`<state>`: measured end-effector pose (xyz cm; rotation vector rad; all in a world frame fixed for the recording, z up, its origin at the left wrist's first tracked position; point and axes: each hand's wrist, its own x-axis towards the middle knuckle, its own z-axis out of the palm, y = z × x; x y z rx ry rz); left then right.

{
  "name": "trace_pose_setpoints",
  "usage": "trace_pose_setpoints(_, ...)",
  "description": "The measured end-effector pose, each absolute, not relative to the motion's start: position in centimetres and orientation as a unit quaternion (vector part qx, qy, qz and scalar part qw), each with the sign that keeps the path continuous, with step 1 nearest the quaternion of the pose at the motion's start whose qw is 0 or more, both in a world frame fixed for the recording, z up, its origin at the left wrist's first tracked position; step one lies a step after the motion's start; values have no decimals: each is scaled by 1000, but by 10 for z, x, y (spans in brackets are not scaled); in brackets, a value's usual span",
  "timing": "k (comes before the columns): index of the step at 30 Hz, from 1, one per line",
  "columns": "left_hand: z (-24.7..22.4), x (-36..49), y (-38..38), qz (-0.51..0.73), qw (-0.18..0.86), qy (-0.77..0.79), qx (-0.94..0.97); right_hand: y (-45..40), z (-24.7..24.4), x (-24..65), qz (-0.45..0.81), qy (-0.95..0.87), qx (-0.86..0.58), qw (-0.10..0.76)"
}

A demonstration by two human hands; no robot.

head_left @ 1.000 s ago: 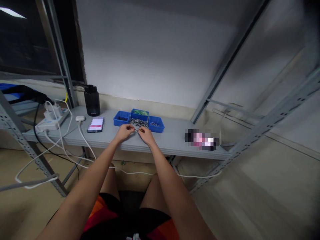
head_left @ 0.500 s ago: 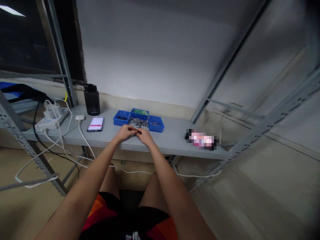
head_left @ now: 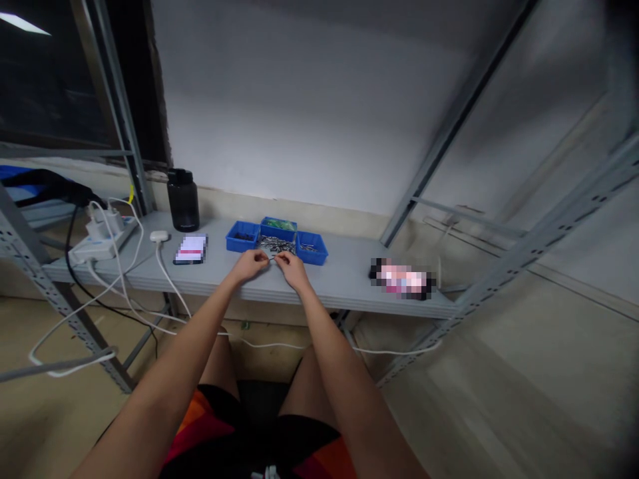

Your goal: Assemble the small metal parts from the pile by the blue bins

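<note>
My left hand [head_left: 252,265] and my right hand [head_left: 290,267] are close together over the front of the grey shelf [head_left: 344,283], both with pinched fingers. A thin dark piece [head_left: 272,259] spans the small gap between their fingertips; it is too small to make out. Just beyond the fingers lies a pile of small metal parts [head_left: 277,244]. Around the pile stand three blue trays: the left one [head_left: 242,237] has dark bits in it, the back one [head_left: 279,228] something green, and the right one [head_left: 311,247] a few metal pieces.
A black bottle [head_left: 183,199] and a phone [head_left: 190,249] stand and lie left of the trays. Farther left are a white charger [head_left: 159,236] and a power strip [head_left: 104,241] with cables hanging over the edge. A second blurred device [head_left: 403,278] lies at the right.
My hands have moved slightly apart at the fingertips, and the thin dark piece between them now shows. The trays and other objects have stayed in place.
</note>
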<state>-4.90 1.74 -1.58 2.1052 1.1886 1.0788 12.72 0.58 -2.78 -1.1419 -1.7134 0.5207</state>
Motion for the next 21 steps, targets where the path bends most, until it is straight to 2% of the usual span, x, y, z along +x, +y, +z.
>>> trace_pose_setpoints(4,-19,-49,20,354,246,419,799,7,-28,127,218,-706,-459,493)
trace_pose_setpoints(7,-15,-50,17,372,243,424,789,7,-29,126,210,-705,-476,483)
trace_pose_setpoints(14,-3,-48,5,440,267,398,759,7,-33,124,195,-757,-486,390)
trace_pose_setpoints(21,-5,-48,8,452,270,406,747,7,-32,125,219,-749,-470,414)
